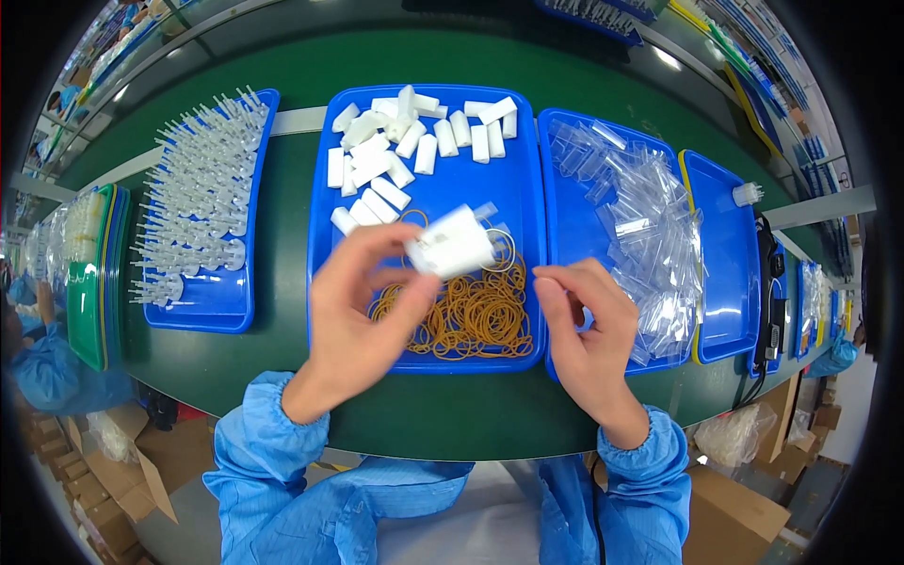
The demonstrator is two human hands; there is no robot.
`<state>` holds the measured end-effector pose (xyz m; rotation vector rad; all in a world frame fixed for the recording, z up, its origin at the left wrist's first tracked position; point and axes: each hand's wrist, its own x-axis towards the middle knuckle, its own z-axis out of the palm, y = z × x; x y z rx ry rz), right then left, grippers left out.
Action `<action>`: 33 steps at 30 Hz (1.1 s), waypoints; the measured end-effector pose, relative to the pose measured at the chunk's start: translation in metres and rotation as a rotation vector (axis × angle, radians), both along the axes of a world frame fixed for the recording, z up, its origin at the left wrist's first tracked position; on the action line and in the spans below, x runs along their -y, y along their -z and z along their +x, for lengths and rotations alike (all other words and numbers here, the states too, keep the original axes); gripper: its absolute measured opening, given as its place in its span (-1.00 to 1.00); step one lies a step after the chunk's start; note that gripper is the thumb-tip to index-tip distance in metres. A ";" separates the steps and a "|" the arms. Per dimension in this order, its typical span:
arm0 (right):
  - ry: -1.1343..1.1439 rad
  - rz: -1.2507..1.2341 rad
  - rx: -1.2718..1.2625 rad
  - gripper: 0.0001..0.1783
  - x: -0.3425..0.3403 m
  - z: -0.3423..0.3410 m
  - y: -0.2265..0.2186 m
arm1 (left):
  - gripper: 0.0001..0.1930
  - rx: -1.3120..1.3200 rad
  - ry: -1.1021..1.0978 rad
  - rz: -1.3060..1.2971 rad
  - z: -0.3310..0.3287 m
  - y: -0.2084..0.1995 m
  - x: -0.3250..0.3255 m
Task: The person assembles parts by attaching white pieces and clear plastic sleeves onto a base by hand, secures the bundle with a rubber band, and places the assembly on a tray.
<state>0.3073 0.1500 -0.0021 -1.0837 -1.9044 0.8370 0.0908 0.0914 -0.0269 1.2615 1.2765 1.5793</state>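
My left hand point(353, 306) grips a short white block point(454, 243), slightly blurred, between thumb and fingers above the middle blue tray point(452, 193). A small clear tab point(486, 211) sticks out past the block's upper right side. Close to its right end shows a pale loop point(507, 252); whether it touches the block I cannot tell. Beneath lies a heap of tan rubber bands point(476, 315). My right hand point(593, 334) is at the tray's right edge, thumb and forefinger pinched together. Anything between those fingertips is too small to make out.
Loose white blocks point(447, 139) fill the tray's far part. To the left, a blue tray point(212, 315) holds white stemmed pieces point(202, 188). Rightward stand a tray of clear plastic pieces point(650, 226) and another blue tray point(725, 245). Cardboard boxes point(734, 508) lie below the green table point(414, 414).
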 end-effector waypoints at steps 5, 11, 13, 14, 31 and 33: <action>-0.135 0.394 0.417 -0.85 -0.036 -0.031 -0.002 | -0.64 0.162 -0.227 -0.010 -0.030 -0.020 -0.005; 0.061 0.508 0.687 -0.71 -0.095 -0.080 0.018 | -0.60 0.224 -0.195 0.020 -0.033 -0.016 -0.009; 0.084 0.540 0.721 -0.71 -0.106 -0.093 0.029 | -0.63 0.254 -0.164 0.007 -0.034 -0.014 -0.008; 0.111 0.565 0.760 -0.70 -0.110 -0.097 0.033 | -0.64 0.282 -0.146 0.000 -0.035 -0.012 -0.008; -0.177 -0.411 -0.350 -0.82 -0.019 0.010 -0.009 | -0.65 0.111 0.108 -0.013 -0.009 -0.004 0.004; -0.184 -0.486 -0.487 -0.84 -0.013 0.023 0.009 | -0.65 0.044 0.197 -0.003 -0.006 0.004 0.004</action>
